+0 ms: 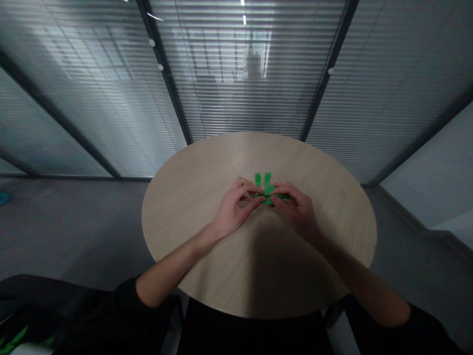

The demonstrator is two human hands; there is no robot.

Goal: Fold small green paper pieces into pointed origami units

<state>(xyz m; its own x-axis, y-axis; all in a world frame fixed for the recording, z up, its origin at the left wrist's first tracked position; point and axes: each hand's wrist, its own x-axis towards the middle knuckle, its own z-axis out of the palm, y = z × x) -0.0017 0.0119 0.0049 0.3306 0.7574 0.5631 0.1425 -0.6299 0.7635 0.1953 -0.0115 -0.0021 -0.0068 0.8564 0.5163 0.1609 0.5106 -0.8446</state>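
Note:
A small green folded paper piece (269,191) is held just above the round light-wood table (207,172), near its middle. My left hand (236,204) pinches its left side with fingers curled. My right hand (295,207) pinches its right side, fingers closed on a thin green strip. Two small green paper bits (262,178) lie on the table just behind the hands. Part of the held paper is hidden by my fingers.
Glass walls with horizontal blinds (251,88) stand behind the table. Grey floor (66,231) surrounds it. Something green and white (15,340) shows at the bottom left corner. A blue object (3,198) sits at the far left edge.

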